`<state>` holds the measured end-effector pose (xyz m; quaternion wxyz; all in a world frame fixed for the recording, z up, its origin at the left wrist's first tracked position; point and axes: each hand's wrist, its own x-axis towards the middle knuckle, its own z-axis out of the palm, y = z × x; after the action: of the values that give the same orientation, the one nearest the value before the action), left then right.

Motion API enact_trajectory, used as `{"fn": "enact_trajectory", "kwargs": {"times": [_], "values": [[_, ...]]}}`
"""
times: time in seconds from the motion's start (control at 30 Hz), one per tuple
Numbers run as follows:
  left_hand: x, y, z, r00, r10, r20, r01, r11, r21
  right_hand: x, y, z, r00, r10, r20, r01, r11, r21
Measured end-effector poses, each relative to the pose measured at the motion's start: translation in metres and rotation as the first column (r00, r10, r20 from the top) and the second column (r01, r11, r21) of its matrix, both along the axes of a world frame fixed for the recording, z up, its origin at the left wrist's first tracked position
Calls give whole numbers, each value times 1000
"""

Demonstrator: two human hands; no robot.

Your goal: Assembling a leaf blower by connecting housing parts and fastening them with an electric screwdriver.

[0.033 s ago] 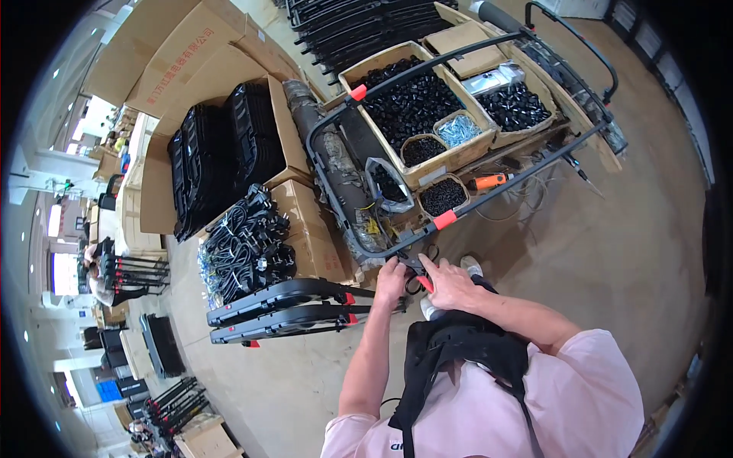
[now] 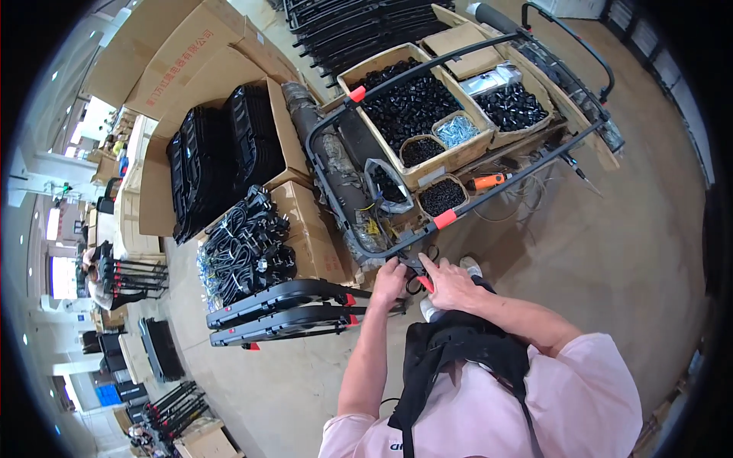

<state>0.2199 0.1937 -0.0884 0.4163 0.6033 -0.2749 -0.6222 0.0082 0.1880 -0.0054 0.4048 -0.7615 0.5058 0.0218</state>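
At the near corner of a black tubular frame, both of my hands are close together. My left hand is closed, thumb and fingers pressed together at the near edge of a small dark part beside the tube. From the right, my right hand reaches to the same part, index finger stretched along it and the other fingers curled. A red piece shows under that hand, and black cable loops hang between the two hands. The fingers hide most of what they grip.
Beyond the frame stand bins of black plastic parts and silver screws, a box of black screws and an orange-handled tool. At left are cartons with black panels and bundled cables, plus folded black frames.
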Motion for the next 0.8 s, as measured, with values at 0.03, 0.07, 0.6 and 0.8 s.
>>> {"fn": "enact_trajectory", "kwargs": {"times": [0.03,0.07,0.6,0.8], "values": [[15,-5,6,927,-199,318,204,979,18,2,3,-1,1000,-15,-21,13,998,-68],[26,-11,14,717,-363,594,385,918,97,5,6,2,999,-33,-31,30,997,-73],[17,-77,35,264,-96,960,621,778,-93,49,53,3,956,-228,-187,136,904,-406],[13,-81,30,257,-56,965,526,846,-91,88,60,-9,922,-288,-258,146,877,-458]]}}
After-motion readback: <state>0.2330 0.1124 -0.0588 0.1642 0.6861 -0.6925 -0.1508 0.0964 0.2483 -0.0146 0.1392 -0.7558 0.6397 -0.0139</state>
